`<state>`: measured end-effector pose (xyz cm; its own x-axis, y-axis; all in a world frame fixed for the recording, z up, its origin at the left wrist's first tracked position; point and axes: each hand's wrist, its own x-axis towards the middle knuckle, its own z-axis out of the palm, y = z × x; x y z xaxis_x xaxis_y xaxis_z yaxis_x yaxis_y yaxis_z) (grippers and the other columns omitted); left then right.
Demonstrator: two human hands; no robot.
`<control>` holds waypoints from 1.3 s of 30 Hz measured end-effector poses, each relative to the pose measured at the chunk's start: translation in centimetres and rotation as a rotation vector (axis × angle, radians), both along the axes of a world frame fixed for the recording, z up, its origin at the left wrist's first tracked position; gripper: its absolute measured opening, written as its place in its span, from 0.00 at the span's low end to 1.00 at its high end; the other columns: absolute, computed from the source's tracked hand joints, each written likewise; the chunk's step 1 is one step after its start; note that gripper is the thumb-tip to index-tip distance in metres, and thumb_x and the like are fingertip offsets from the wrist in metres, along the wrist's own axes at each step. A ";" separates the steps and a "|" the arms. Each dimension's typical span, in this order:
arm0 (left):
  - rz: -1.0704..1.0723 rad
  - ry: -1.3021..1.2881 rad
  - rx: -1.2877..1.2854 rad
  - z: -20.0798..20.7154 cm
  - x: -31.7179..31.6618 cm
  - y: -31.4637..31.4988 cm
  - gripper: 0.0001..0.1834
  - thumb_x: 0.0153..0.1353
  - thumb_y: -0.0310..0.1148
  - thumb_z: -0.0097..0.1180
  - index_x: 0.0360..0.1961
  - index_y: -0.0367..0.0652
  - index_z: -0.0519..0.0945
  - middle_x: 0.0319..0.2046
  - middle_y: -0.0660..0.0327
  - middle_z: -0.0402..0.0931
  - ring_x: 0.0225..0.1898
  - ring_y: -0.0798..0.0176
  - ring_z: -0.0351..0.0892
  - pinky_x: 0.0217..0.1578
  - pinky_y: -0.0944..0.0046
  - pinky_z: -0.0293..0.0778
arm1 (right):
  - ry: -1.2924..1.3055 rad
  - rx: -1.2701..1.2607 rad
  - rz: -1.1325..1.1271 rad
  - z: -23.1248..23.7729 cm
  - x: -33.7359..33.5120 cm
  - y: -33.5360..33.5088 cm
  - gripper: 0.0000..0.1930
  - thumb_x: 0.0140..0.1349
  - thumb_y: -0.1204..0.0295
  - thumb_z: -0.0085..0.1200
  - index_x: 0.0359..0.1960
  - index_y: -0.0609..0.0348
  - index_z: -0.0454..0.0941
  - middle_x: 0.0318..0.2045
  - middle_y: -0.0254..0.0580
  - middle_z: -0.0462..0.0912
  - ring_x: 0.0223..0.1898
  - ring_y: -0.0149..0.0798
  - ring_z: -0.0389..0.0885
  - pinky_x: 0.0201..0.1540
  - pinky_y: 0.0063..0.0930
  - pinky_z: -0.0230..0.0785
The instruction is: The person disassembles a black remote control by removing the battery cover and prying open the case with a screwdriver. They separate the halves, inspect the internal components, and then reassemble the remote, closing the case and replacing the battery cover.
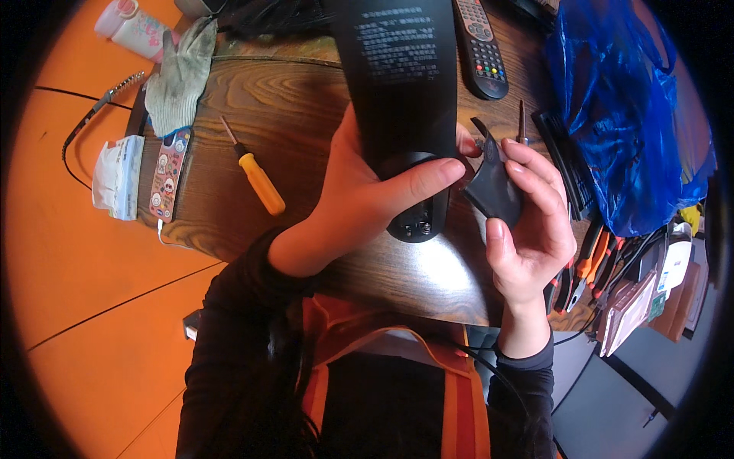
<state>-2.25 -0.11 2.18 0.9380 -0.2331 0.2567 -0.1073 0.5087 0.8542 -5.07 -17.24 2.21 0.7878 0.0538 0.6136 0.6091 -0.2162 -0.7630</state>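
Note:
My left hand (340,203) is closed around a black remote control (405,107), turned back side up with pale printing on it. The thumb lies across the lower part of its back. At the end nearest me, metal springs (418,229) show in the uncovered battery compartment. Just to the right, my right hand (539,233) grips a curved black battery cover (495,182) between thumb and fingers. This cover is tilted and apart from the compartment. Whether any batteries sit under my left thumb is hidden.
A yellow-handled screwdriver (261,183) lies left on the wooden table (260,92). Another remote (485,57) with coloured buttons is at the back. Right are a blue plastic bag (627,122) and several pliers (587,264). Far left are a work glove (182,76) and a tissue pack (122,180).

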 end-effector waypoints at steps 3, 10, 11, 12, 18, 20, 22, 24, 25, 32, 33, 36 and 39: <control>0.063 -0.047 0.023 0.4 -0.1 0.0 0.15 0.48 0.19 0.58 0.39 0.37 0.72 0.33 0.58 0.77 0.37 0.67 0.77 0.40 0.68 0.73 | -0.019 -0.054 0.011 -0.1 0.1 -0.1 0.20 0.42 0.72 0.61 0.40 0.68 0.77 0.44 0.57 0.74 0.45 0.46 0.74 0.47 0.34 0.67; 0.110 -0.096 0.087 0.4 0.1 0.3 0.14 0.49 0.20 0.57 0.39 0.37 0.72 0.32 0.59 0.78 0.34 0.68 0.77 0.38 0.69 0.73 | -0.060 -0.136 0.003 -0.1 0.3 -0.1 0.20 0.41 0.72 0.61 0.39 0.68 0.78 0.44 0.58 0.74 0.45 0.48 0.74 0.48 0.36 0.67; 0.108 -0.121 0.089 0.3 0.3 0.4 0.15 0.50 0.20 0.58 0.40 0.38 0.71 0.32 0.59 0.78 0.34 0.69 0.78 0.38 0.70 0.74 | -0.067 -0.149 0.002 -0.1 0.3 -0.1 0.20 0.41 0.72 0.61 0.38 0.68 0.78 0.44 0.59 0.74 0.45 0.48 0.75 0.47 0.36 0.68; 0.114 -0.134 0.109 0.2 0.3 0.5 0.15 0.50 0.20 0.58 0.40 0.38 0.71 0.32 0.59 0.78 0.34 0.69 0.78 0.37 0.70 0.74 | -0.068 -0.155 0.002 0.0 0.3 -0.1 0.20 0.40 0.72 0.62 0.38 0.68 0.78 0.43 0.59 0.74 0.45 0.48 0.75 0.47 0.36 0.68; 0.110 -0.118 0.068 0.0 0.4 0.5 0.15 0.50 0.20 0.58 0.39 0.38 0.70 0.31 0.59 0.78 0.34 0.69 0.78 0.37 0.70 0.74 | -0.066 -0.172 0.025 0.1 0.4 -0.1 0.20 0.40 0.72 0.62 0.38 0.67 0.78 0.42 0.58 0.75 0.43 0.48 0.76 0.45 0.35 0.69; 0.113 -0.108 0.050 0.0 0.4 0.5 0.15 0.49 0.20 0.58 0.39 0.38 0.70 0.30 0.59 0.78 0.33 0.69 0.78 0.37 0.70 0.74 | -0.055 -0.166 0.043 0.1 0.4 -0.1 0.20 0.40 0.72 0.62 0.38 0.67 0.78 0.41 0.57 0.75 0.43 0.47 0.76 0.45 0.35 0.69; 0.145 -0.123 0.106 0.1 0.3 0.6 0.16 0.49 0.20 0.58 0.40 0.38 0.70 0.29 0.60 0.78 0.33 0.69 0.78 0.37 0.70 0.74 | -0.052 -0.172 0.053 0.2 0.4 -0.2 0.20 0.41 0.71 0.62 0.38 0.67 0.78 0.41 0.56 0.76 0.42 0.47 0.76 0.44 0.34 0.69; 0.189 -0.169 0.210 0.1 0.4 0.8 0.17 0.47 0.20 0.59 0.40 0.39 0.70 0.29 0.61 0.79 0.33 0.70 0.78 0.37 0.70 0.74 | -0.041 -0.176 0.065 0.2 0.4 -0.4 0.20 0.41 0.70 0.62 0.38 0.68 0.78 0.40 0.55 0.76 0.42 0.46 0.77 0.44 0.34 0.70; 0.220 -0.211 0.293 0.1 0.5 1.0 0.18 0.47 0.20 0.60 0.40 0.39 0.70 0.29 0.62 0.79 0.33 0.70 0.79 0.37 0.70 0.73 | -0.032 -0.174 0.072 0.2 0.4 -0.4 0.20 0.41 0.70 0.62 0.38 0.68 0.78 0.40 0.55 0.76 0.41 0.45 0.77 0.44 0.33 0.70; 0.341 -0.296 0.463 -0.3 0.6 0.7 0.19 0.45 0.22 0.61 0.40 0.39 0.71 0.28 0.61 0.79 0.33 0.68 0.80 0.36 0.70 0.74 | 0.002 -0.183 0.124 0.2 0.5 -0.6 0.21 0.45 0.67 0.61 0.40 0.69 0.76 0.39 0.56 0.77 0.42 0.45 0.78 0.45 0.31 0.69; 0.379 -0.344 0.537 -0.4 0.5 0.6 0.20 0.45 0.22 0.61 0.41 0.40 0.71 0.28 0.60 0.79 0.32 0.67 0.80 0.35 0.70 0.74 | 0.046 -0.159 0.138 0.2 0.5 -0.6 0.22 0.45 0.67 0.61 0.41 0.68 0.76 0.40 0.55 0.78 0.42 0.44 0.78 0.46 0.30 0.69; 0.486 -0.499 0.710 -0.7 0.6 0.5 0.23 0.45 0.23 0.62 0.44 0.42 0.71 0.29 0.59 0.79 0.31 0.65 0.81 0.33 0.69 0.74 | 0.193 -0.052 0.178 0.4 0.1 -0.4 0.23 0.46 0.68 0.60 0.44 0.68 0.74 0.40 0.53 0.78 0.41 0.41 0.78 0.46 0.28 0.68; 0.528 -0.662 0.769 -0.9 0.6 0.3 0.27 0.43 0.24 0.64 0.48 0.47 0.72 0.33 0.59 0.78 0.32 0.62 0.81 0.32 0.69 0.75 | 0.370 0.015 0.196 0.7 -0.3 -0.4 0.23 0.46 0.69 0.58 0.45 0.67 0.73 0.41 0.49 0.79 0.40 0.37 0.78 0.44 0.25 0.68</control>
